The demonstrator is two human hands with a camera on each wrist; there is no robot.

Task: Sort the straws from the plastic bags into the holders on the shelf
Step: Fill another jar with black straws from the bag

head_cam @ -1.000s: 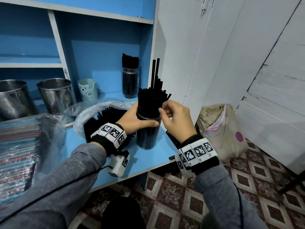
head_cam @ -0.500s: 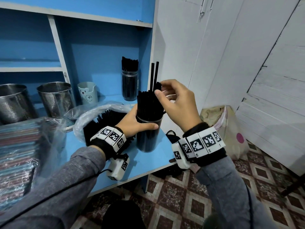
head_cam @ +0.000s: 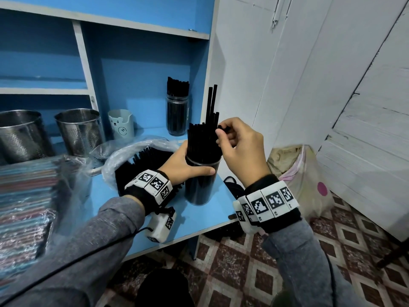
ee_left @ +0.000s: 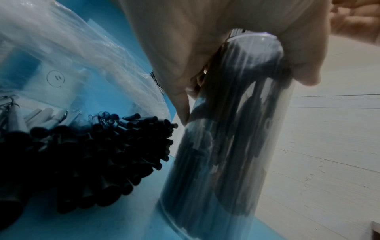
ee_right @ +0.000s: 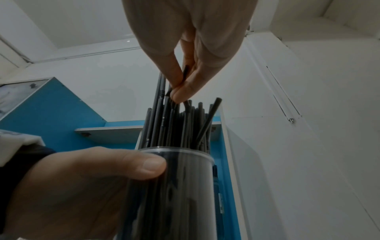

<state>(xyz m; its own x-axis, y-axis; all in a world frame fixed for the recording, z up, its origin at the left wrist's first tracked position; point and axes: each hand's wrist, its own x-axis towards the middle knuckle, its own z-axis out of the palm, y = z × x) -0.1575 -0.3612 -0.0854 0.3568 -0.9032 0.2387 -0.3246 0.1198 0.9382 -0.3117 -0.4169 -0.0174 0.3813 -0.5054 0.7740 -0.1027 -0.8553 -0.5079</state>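
Observation:
A clear cylindrical holder [head_cam: 200, 187] [ee_left: 226, 146] [ee_right: 179, 194] packed with black straws [head_cam: 202, 140] [ee_right: 176, 125] stands near the front right corner of the blue shelf [head_cam: 199, 218]. My left hand [head_cam: 183, 167] [ee_right: 68, 186] grips the holder just under its rim. My right hand [head_cam: 241, 145] [ee_right: 180, 84] hovers over the straw tops and pinches the top end of a black straw between thumb and fingers. Two straws [head_cam: 211, 103] stick up well above the others. An open plastic bag [head_cam: 137, 156] [ee_left: 72, 65] with more black straws [ee_left: 92, 154] lies to the left.
A glass jar [head_cam: 177, 116] full of black straws stands at the back. Left of it are a pale bear cup [head_cam: 121, 125] and two perforated steel holders [head_cam: 78, 131] [head_cam: 22, 135]. A bag of coloured straws [head_cam: 24, 196] lies front left. A stuffed bag [head_cam: 303, 173] sits on the tiled floor.
My right hand rose from the holder's side to the straw tops, then came down a little, still pinching a straw end. The left hand stayed on the holder.

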